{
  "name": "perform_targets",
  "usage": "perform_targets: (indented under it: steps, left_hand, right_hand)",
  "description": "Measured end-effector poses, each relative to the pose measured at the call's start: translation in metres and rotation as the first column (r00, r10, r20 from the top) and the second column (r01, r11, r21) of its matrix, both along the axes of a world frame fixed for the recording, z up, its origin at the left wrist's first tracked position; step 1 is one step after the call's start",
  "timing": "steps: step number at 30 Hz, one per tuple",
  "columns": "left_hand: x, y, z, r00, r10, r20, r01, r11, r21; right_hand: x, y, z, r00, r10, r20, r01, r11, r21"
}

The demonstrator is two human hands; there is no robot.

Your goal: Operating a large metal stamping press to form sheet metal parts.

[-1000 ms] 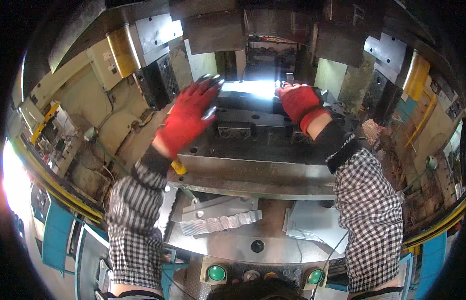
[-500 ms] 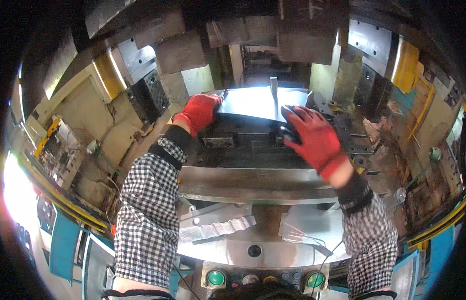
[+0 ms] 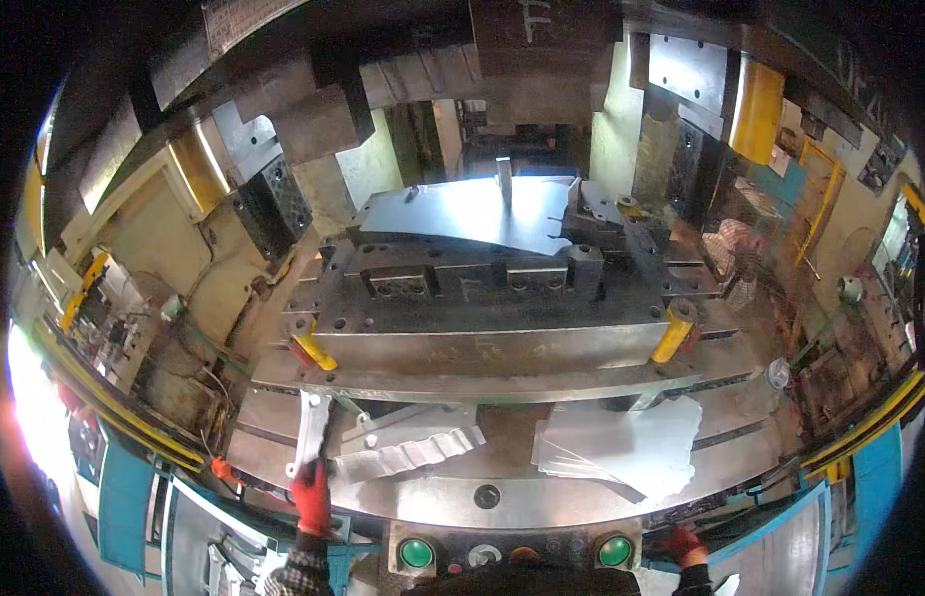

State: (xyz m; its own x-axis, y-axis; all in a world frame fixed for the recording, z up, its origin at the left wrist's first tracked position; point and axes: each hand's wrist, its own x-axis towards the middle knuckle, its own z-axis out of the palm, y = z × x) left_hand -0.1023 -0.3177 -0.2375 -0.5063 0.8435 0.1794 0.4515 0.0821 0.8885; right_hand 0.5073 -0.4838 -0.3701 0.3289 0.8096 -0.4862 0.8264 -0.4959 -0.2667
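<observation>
Left red-gloved hand (image 3: 311, 500) is at the narrow grey metal strip (image 3: 309, 429), seven o'clock; right red-gloved hand (image 3: 685, 546) is at five. I cannot tell either grip. One flat silver metal sheet (image 3: 453, 211) lies at twelve.

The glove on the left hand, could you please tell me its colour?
Red; the glove shows best in the head view.

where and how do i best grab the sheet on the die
Grip the thin sheet probably by its long near edge, from the front, two-handed: it is wide, that edge faces you, its right end is notched, and an upright post stands toward its rear.
</observation>
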Motion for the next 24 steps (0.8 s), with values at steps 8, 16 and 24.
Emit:
perform_targets:
  steps: [8, 16, 24]
  left_hand:
    - [0.018, 0.009, 0.041, 0.985, -0.102, -0.137, 0.109, 0.993, 0.041]
    - [0.094, 0.231, 0.238, 0.331, -0.334, -0.883, 0.795, 0.603, 0.069]
    - [0.134, 0.330, 0.239, -0.019, -0.402, -0.916, 0.498, 0.790, -0.357]
  right_hand:
    - [-0.050, 0.128, 0.172, 0.934, 0.190, -0.302, 0.060, 0.751, 0.658]
    - [-0.164, 0.323, 0.329, 0.775, 0.070, 0.627, -0.624, 0.241, 0.744]
    - [-0.180, 0.376, 0.351, 0.606, 0.198, 0.771, -0.784, 0.314, 0.536]
